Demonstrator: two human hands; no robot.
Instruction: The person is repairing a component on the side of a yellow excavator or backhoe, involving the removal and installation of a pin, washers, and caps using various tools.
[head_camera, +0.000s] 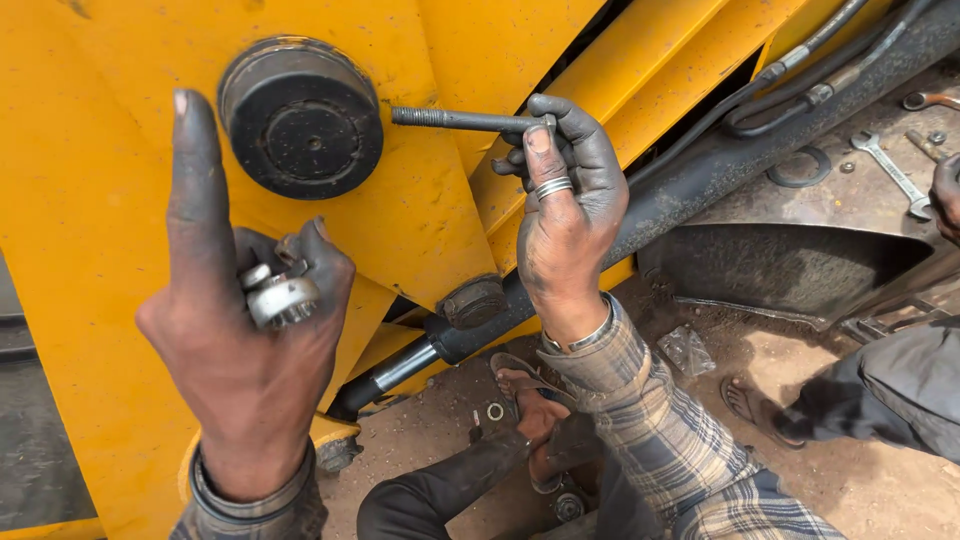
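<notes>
Seen from above, two grease-blackened hands work against the yellow steel arm (90, 200) of a heavy machine. The right hand (565, 215), wearing a silver ring, has its fingers closed around the plain end of a long dark bolt (465, 120); the bolt lies level, its threaded tip pointing left, just beside a large round black pin cap (302, 115) set in the yellow plate. The left hand (240, 330) is raised lower left, index finger pointing straight up, while its thumb and remaining fingers curl around a small silver metal fitting (282, 295) held against the palm. Both wrists show plaid shirt cuffs. Below the plate, a shiny hydraulic rod (400, 368) runs diagonally into a dark cylinder. On the dirt ground (880, 480) beneath are the person's sandalled foot (525, 385) and a small metal washer (495, 411). At upper right a spanner (893, 172) lies on a dark, greasy surface, and another person's dark sleeve and sandalled foot (748, 402) appear at the right edge.
</notes>
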